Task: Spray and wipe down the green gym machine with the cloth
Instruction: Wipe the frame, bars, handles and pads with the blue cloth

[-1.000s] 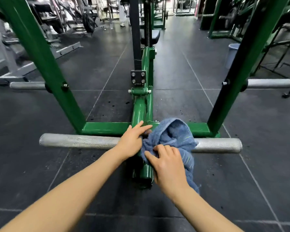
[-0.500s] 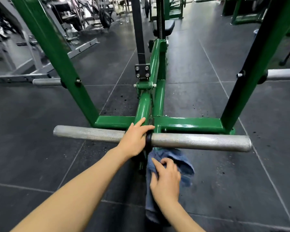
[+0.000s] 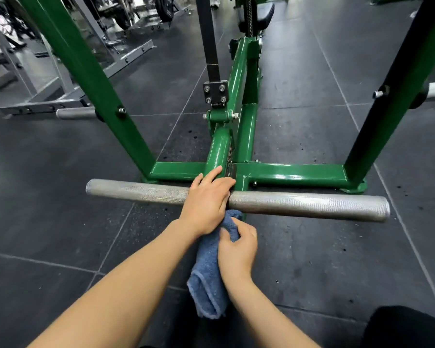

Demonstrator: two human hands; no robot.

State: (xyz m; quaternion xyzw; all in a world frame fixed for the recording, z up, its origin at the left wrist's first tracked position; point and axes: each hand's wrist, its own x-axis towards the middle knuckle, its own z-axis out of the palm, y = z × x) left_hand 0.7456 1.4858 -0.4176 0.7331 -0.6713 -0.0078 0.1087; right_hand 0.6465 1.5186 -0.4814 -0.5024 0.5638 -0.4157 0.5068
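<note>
My left hand (image 3: 207, 200) rests flat, fingers straight, on the knurled bar (image 3: 307, 203) at the green gym machine (image 3: 286, 172). My right hand (image 3: 237, 249) grips the blue cloth (image 3: 206, 277) — bunched just below the bar, hanging toward the floor (image 3: 60, 222).

A commercial gym floor: dark rubber floor tiles (image 3: 312, 247) run beneath a green steel-framed weight machine (image 3: 286, 172) with knurled metal bar handles (image 3: 307, 203), while grey racks (image 3: 68, 96), a stored weight plate (image 3: 165, 8) and a black padded seat (image 3: 264, 13) fill the background.
</note>
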